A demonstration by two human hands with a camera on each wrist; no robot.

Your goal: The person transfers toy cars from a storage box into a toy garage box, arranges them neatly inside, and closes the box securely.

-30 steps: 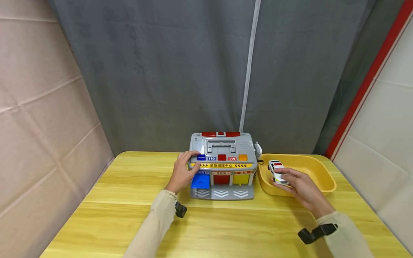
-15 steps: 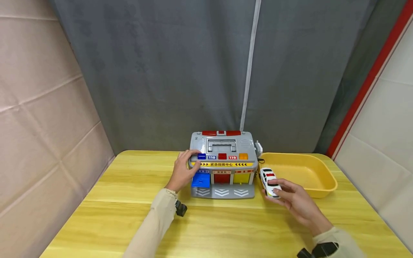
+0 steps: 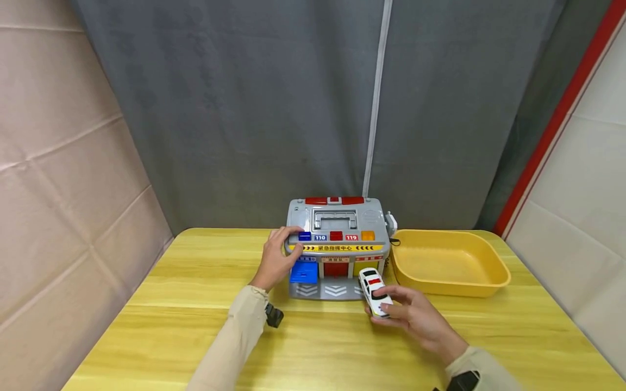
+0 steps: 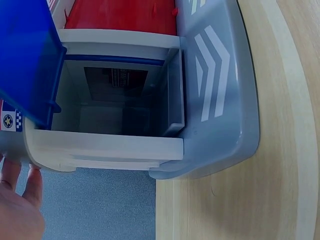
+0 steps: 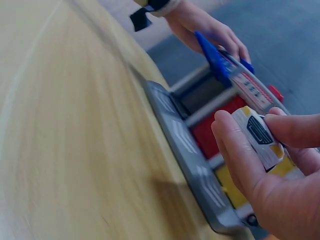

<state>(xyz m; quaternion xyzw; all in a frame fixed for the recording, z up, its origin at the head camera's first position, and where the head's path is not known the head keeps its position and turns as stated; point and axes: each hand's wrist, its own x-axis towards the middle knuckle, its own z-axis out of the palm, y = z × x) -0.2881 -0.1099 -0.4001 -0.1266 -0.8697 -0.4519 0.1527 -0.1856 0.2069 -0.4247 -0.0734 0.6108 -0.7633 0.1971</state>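
Observation:
My right hand (image 3: 413, 320) holds a white toy police car (image 3: 374, 293) with a red roof light bar, thumb and fingers along its sides. The car is in the air over the right front of a grey toy garage (image 3: 337, 293), tilted nose toward me. In the right wrist view its front end (image 5: 258, 132) faces the camera. My left hand (image 3: 277, 260) grips the garage's upper left corner, its fingertips beside the blue button (image 3: 305, 236) and thumb at the front edge. The blue door (image 4: 30, 55) stands raised, and the bay behind it (image 4: 110, 112) shows nothing inside.
A yellow tub (image 3: 450, 288) stands right of the garage. The red door (image 3: 336, 270) and yellow door (image 3: 359, 266) are closed. A white part (image 3: 391, 224) with a black cord sticks out on the garage's right side. Grey curtain (image 3: 244, 136) hangs behind the wooden table (image 3: 195, 326).
My right hand has carried the toy police car left, out from over the yellow tub to the garage's right front. My left hand has stayed at the garage's corner.

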